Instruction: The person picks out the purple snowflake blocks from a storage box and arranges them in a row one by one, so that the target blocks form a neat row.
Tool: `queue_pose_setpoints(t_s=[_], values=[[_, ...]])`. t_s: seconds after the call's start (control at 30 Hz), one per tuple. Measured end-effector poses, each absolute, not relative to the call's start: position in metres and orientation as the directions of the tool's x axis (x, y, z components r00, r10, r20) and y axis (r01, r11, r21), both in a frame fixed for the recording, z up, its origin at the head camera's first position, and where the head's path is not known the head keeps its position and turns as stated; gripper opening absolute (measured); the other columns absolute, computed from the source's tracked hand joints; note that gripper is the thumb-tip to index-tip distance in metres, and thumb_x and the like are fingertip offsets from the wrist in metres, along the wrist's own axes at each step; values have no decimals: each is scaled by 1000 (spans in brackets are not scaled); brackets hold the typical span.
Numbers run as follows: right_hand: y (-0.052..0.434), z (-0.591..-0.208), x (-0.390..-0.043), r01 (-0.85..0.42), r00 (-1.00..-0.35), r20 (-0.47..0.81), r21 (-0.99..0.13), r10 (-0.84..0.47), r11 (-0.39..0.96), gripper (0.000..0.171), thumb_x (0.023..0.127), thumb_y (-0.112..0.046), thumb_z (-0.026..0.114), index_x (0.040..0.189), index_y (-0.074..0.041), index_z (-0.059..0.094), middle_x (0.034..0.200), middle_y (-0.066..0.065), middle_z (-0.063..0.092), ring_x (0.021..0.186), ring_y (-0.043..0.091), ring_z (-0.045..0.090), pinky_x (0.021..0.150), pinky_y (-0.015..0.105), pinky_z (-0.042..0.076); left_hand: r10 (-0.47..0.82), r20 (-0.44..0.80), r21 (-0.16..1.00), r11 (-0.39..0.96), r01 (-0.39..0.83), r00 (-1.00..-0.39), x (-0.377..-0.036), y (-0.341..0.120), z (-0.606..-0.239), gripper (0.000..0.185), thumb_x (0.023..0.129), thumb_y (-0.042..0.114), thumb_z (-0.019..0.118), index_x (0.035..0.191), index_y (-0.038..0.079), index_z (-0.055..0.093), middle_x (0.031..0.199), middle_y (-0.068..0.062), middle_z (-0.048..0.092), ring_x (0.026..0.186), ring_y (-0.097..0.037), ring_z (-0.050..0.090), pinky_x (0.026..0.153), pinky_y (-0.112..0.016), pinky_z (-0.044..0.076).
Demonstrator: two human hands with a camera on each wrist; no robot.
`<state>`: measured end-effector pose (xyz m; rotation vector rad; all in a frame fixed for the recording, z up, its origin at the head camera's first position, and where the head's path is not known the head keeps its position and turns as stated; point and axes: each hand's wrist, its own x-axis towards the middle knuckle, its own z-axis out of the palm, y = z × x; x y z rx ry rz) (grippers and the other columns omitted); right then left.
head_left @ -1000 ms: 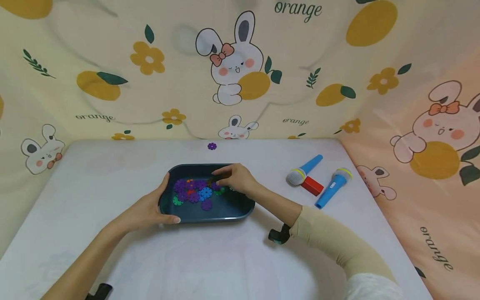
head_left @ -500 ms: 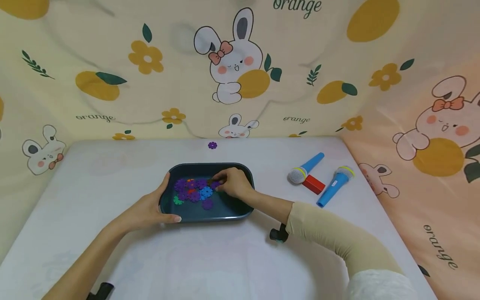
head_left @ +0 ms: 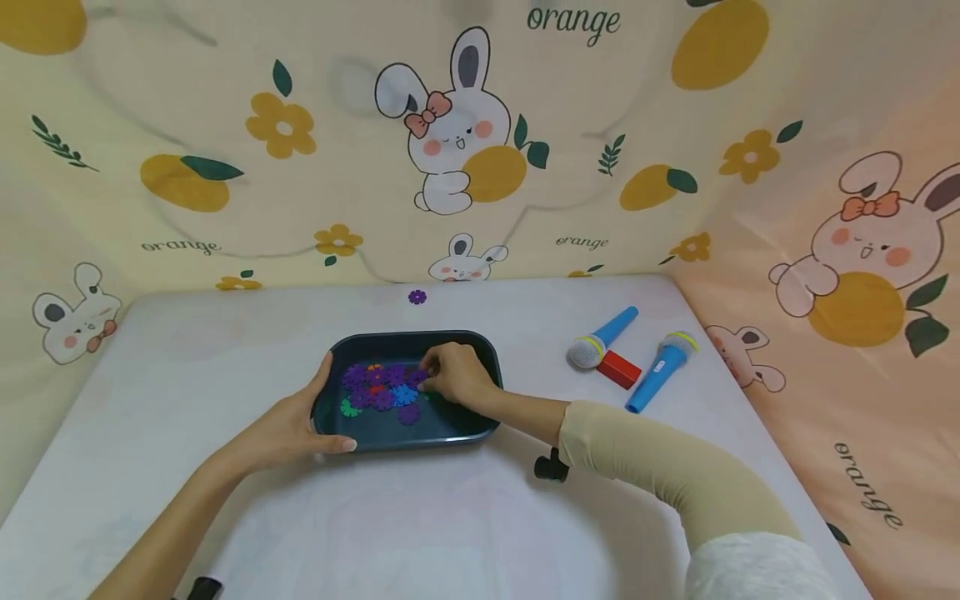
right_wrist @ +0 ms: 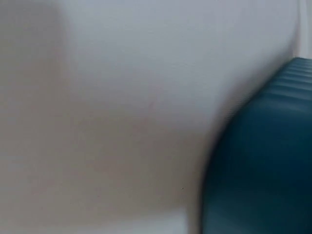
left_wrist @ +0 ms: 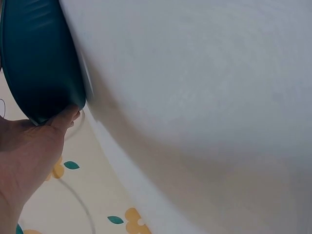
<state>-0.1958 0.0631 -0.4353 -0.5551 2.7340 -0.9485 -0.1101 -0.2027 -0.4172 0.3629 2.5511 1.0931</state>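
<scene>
Left hand: the left hand [head_left: 288,429] grips the near-left corner of the tray [head_left: 457,427], thumb lying along the near rim, fingers up the left side; the left wrist view shows the hand [left_wrist: 29,151] curled against the tray's outer wall [left_wrist: 39,63].
Right hand: the right hand [head_left: 453,375] is inside the tray, centre of the frame, fingers bent down onto the pile of discs [head_left: 378,387]; it touches them at the pile's right edge, but whether it pinches one I cannot tell, since the fingertips hide it.
Tray: dark teal, rounded corners, sitting on the table [head_left: 450,533] a little left of centre; in the right wrist view only a blurred stretch of its wall [right_wrist: 263,161] shows at the lower right.
Discs: small flower-shaped plastic pieces heaped in the tray's left half, mostly purple, with blue, green and a bit of red and orange among them.
Stray disc: one purple disc [head_left: 417,297] lies alone on the table beyond the tray, near the back edge.
Microphones: two blue toy microphones [head_left: 602,341] [head_left: 662,370] lie to the right of the tray, well apart from it.
Block: a red block [head_left: 619,369] lies between the microphones, touching the left one's head.
Backdrop: a cloth [head_left: 225,125] printed with rabbits and oranges hangs behind and to the right.
</scene>
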Motion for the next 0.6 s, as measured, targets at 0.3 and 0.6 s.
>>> queue_pose_setpoints(t_s=[0.3,0.6], values=[[63,-436,-201,-188,-919,-113,-718,-379,670,7,88,-21,77,87,-14,77,75,-6,69,67,8,61,58,21,48,367,-196,754,649,100,-909,-109,-206,-421,130,76,42,85,158,8,-10,157,-33,17,141,-53,25,109,-65,28],[67,-419,-211,-195,-879,-62,-858,-473,475,12,93,-13,71,104,-8,74,77,0,72,65,17,70,62,31,59,371,-174,748,652,122,-912,-110,-209,-423,130,77,44,84,159,10,-10,158,-32,19,141,-51,27,109,-65,29]])
